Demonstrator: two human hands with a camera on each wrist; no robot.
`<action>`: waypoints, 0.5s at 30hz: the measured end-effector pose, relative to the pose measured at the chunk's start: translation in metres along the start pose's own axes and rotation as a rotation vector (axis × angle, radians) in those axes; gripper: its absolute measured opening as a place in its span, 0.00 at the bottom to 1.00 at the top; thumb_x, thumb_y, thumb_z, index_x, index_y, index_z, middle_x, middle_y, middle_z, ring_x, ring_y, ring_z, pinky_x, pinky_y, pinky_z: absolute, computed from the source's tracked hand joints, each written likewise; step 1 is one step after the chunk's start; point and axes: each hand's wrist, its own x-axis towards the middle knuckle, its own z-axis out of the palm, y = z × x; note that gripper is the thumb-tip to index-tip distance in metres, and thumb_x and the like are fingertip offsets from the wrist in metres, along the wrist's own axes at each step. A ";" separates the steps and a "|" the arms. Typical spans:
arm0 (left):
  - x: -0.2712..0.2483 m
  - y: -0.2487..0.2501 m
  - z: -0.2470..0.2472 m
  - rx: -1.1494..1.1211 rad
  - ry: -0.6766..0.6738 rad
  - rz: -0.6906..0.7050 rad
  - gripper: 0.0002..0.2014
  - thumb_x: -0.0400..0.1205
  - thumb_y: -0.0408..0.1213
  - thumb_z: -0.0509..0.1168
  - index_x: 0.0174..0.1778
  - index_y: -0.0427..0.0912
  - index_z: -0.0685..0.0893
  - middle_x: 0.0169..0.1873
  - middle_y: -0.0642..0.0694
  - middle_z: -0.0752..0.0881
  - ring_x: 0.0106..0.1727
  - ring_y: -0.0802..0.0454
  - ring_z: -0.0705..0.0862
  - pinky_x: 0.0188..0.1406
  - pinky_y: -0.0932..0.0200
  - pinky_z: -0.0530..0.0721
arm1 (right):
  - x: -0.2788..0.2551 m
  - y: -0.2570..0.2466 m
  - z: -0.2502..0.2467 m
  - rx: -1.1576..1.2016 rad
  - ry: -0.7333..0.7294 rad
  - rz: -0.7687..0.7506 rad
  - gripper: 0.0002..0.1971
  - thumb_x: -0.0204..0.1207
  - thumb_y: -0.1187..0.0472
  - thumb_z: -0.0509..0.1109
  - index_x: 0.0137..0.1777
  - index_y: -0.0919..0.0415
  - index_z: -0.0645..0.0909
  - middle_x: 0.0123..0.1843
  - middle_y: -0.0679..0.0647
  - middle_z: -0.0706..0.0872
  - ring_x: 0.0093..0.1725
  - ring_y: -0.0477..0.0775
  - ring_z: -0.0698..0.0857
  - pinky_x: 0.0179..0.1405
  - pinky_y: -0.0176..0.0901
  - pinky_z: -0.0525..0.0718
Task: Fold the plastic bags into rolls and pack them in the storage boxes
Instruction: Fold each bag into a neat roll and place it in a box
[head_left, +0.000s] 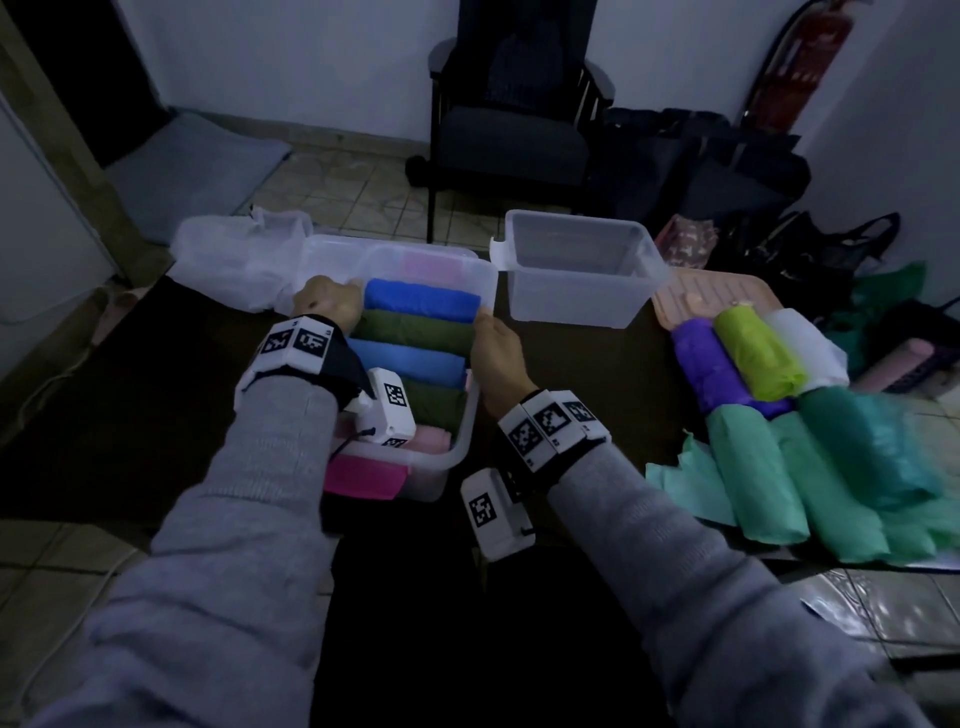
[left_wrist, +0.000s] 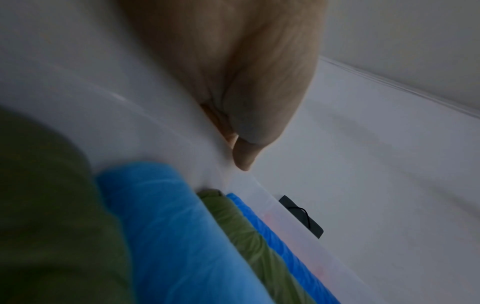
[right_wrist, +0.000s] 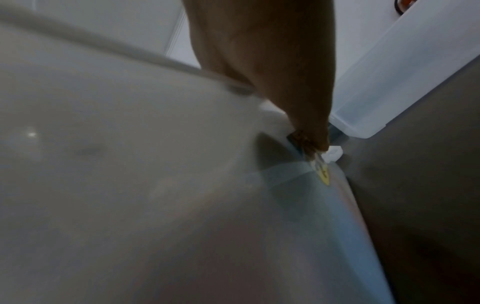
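A clear storage box (head_left: 462, 441) stands on the dark table and holds several rolled bags side by side: blue (head_left: 421, 301), olive green (head_left: 410, 327), light blue (head_left: 410, 358), dark green (head_left: 431, 405) and pink (head_left: 431, 439). A magenta roll (head_left: 363, 478) shows at its near end. My left hand (head_left: 327, 306) grips the box's left wall near the far corner, and the left wrist view shows the thumb (left_wrist: 241, 156) against the translucent wall (left_wrist: 130, 92) beside the rolls (left_wrist: 168, 226). My right hand (head_left: 498, 358) grips the right rim; its fingers (right_wrist: 272, 61) curl over the box wall (right_wrist: 130, 185).
An empty clear box (head_left: 571, 306) stands just right of the filled one. Purple (head_left: 711, 364), lime (head_left: 753, 353), white (head_left: 805, 343) and teal (head_left: 779, 467) rolls lie at the table's right, by a pink ribbed board (head_left: 691, 296). Loose white bags (head_left: 234, 260) lie far left. A chair (head_left: 509, 130) stands behind.
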 end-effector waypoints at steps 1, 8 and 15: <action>0.000 0.000 0.000 0.025 -0.012 0.034 0.20 0.88 0.36 0.50 0.72 0.27 0.71 0.70 0.28 0.74 0.71 0.33 0.72 0.70 0.46 0.70 | -0.003 -0.001 -0.004 0.003 -0.019 0.004 0.23 0.86 0.48 0.51 0.64 0.65 0.78 0.61 0.62 0.84 0.60 0.59 0.84 0.66 0.58 0.80; -0.002 0.011 0.001 0.033 -0.015 0.002 0.21 0.84 0.37 0.59 0.68 0.25 0.74 0.68 0.27 0.76 0.69 0.31 0.74 0.64 0.47 0.73 | -0.017 -0.002 -0.061 -0.126 -0.010 0.028 0.22 0.87 0.51 0.50 0.70 0.65 0.73 0.51 0.50 0.77 0.55 0.49 0.77 0.57 0.43 0.74; -0.059 0.075 0.004 0.224 0.003 0.358 0.25 0.83 0.39 0.59 0.74 0.31 0.67 0.71 0.29 0.72 0.70 0.31 0.72 0.65 0.42 0.72 | -0.002 -0.008 -0.157 -0.394 0.219 0.014 0.21 0.82 0.58 0.62 0.73 0.62 0.72 0.67 0.57 0.80 0.59 0.50 0.80 0.56 0.41 0.76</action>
